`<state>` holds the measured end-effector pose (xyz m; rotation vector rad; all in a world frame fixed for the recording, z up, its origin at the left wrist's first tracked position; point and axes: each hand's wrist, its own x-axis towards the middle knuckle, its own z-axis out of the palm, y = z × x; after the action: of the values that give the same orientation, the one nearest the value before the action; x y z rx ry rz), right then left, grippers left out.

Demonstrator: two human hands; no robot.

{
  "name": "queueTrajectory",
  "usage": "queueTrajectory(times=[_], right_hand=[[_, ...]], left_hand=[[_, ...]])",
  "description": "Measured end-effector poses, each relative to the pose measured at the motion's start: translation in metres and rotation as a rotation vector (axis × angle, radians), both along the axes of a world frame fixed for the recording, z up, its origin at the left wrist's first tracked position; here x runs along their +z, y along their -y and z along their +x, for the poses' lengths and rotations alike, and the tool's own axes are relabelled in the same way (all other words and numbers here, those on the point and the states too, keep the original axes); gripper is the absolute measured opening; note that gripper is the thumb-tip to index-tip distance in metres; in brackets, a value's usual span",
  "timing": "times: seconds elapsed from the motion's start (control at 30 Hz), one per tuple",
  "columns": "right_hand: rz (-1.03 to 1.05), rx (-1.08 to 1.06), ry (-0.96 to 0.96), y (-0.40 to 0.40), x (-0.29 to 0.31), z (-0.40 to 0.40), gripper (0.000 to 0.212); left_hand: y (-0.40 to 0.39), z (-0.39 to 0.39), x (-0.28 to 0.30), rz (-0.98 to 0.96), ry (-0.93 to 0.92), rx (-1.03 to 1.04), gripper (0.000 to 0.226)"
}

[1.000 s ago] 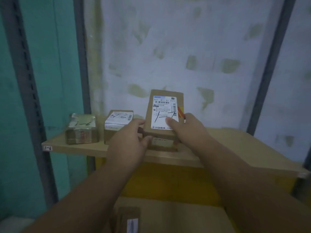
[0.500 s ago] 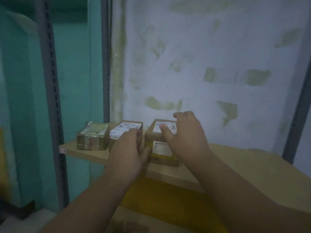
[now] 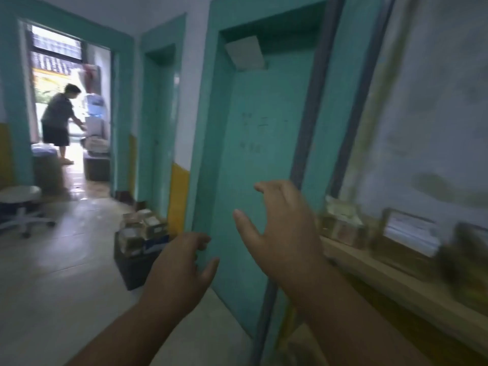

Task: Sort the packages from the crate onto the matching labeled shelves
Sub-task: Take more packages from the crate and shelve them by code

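Both my hands are raised in front of a teal door, holding nothing. My left hand [image 3: 182, 268] has loosely curled fingers; my right hand [image 3: 282, 231] has its fingers spread. A dark crate [image 3: 137, 262] stands on the floor left of the door, with several taped cardboard packages [image 3: 140, 228] in it. On the right, a wooden shelf [image 3: 375, 276] carries blurred packages: a taped one [image 3: 343, 223] nearest the shelf post, then one with a white label [image 3: 409, 233], and a darker one [image 3: 467, 249] at the frame's edge.
Grey metal shelf posts [image 3: 309, 122] rise beside the teal door [image 3: 253, 159]. A white swivel stool [image 3: 21, 204] stands at the far left on the tiled floor. Through a far doorway another person [image 3: 59, 120] bends over a table.
My view has swung left from the shelf toward the hallway. Both hands have let go of the labelled box, which stays on the shelf, and now hang free in the air.
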<state>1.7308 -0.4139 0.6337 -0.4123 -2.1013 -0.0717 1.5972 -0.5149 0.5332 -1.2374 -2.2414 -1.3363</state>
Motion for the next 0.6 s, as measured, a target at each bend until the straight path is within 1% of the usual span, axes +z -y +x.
queueTrajectory(times=[0.1, 0.17, 0.3, 0.43, 0.5, 0.6], right_hand=[[-0.033, 0.141, -0.029, 0.035, -0.017, -0.095, 0.052], [-0.078, 0.202, -0.016, 0.055, -0.030, -0.151, 0.050], [-0.147, 0.227, 0.067, 0.069, -0.046, -0.238, 0.047], [-0.180, 0.220, 0.108, 0.058, -0.064, -0.311, 0.046], [-0.196, 0.232, 0.119, 0.044, -0.078, -0.346, 0.047], [-0.223, 0.248, 0.128, 0.014, -0.097, -0.404, 0.052]], left_hand=[[0.053, -0.077, -0.013, -0.068, -0.034, 0.100, 0.034], [0.086, -0.124, -0.022, -0.147, -0.051, 0.145, 0.032], [0.125, -0.205, -0.035, -0.224, 0.054, 0.238, 0.036], [0.125, -0.281, -0.055, -0.239, 0.089, 0.258, 0.037], [0.112, -0.316, -0.068, -0.226, 0.119, 0.270, 0.037], [0.085, -0.371, -0.087, -0.265, 0.145, 0.256, 0.036]])
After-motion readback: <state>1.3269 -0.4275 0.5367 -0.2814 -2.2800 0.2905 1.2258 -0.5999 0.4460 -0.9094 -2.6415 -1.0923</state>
